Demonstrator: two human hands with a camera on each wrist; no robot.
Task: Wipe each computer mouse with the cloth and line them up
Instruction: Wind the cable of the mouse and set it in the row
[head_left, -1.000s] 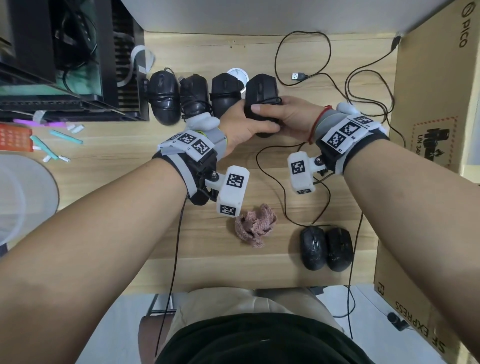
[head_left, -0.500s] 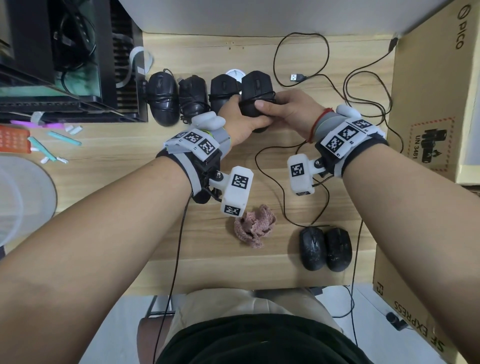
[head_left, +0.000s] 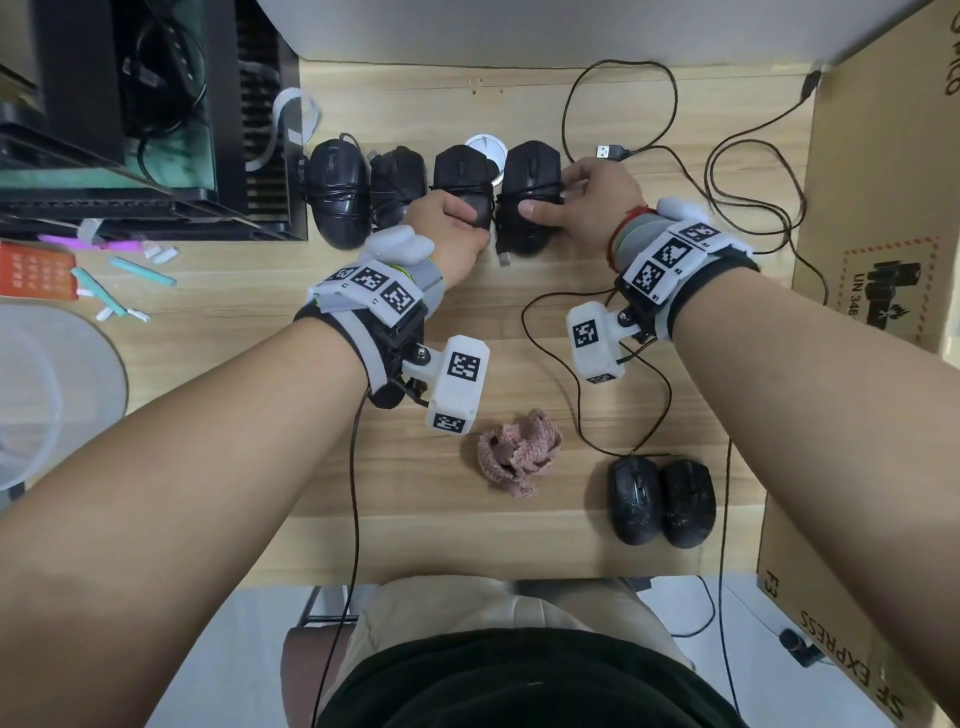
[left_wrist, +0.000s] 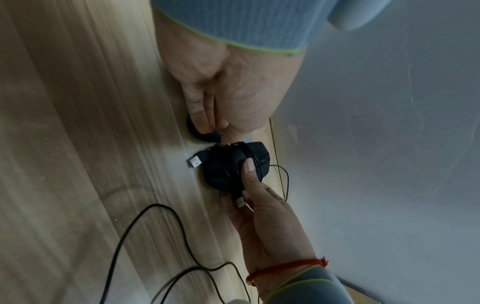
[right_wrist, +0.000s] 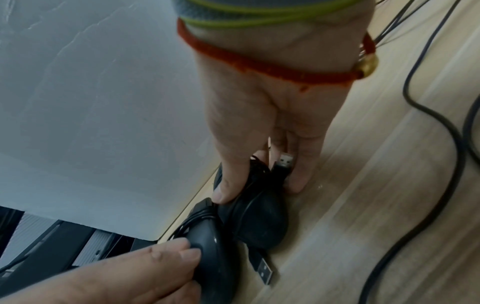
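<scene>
Four black mice stand side by side at the back of the desk (head_left: 426, 332), each with its cord wound round it. My right hand (head_left: 571, 202) grips the rightmost one, the fourth mouse (head_left: 530, 171) (left_wrist: 226, 168) (right_wrist: 259, 216), thumb on its near side and fingers on its far side. A USB plug (right_wrist: 266, 271) sticks out from under it. My left hand (head_left: 457, 223) holds the rear of the third mouse (head_left: 462, 171) (right_wrist: 213, 257) beside it. The crumpled pink cloth (head_left: 519, 452) lies alone nearer the front. Two more black mice (head_left: 660, 501) sit together at the front right.
Loose black cables (head_left: 748, 171) loop over the right half of the desk. A cardboard box (head_left: 883, 208) walls off the right side, and a computer case (head_left: 130, 119) the back left. A white round lid (head_left: 491, 148) lies behind the row.
Both hands carried the fourth mouse away from me and set it down in the row. My left hand moved off it and onto the third mouse.
</scene>
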